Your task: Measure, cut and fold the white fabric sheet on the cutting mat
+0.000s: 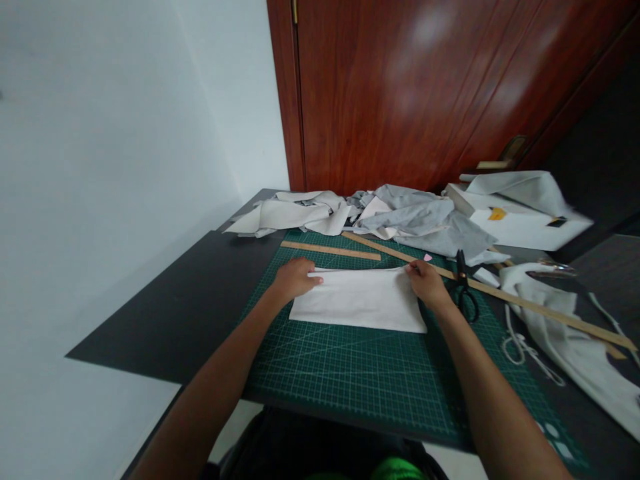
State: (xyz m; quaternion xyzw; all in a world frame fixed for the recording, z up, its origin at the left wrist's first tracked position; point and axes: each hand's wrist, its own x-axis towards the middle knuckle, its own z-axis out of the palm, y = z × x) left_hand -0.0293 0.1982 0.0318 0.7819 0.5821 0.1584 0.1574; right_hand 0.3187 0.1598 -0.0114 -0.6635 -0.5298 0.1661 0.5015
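On the green mat (345, 373), the left hand (297, 277) and right hand (427, 283) each pinch the white cloth (363, 300) near a far corner, apparently straightening it, the next move calling for even tension.

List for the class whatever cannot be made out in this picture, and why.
All in the head view:
White cloth: far corners covered by the left hand and right hand.
Mat: part hidden under the white cloth.
Short ruler: marks too small and blurred.
Pale cloth: cut off by the right edge.
Box: top partly covered by grey cloth.
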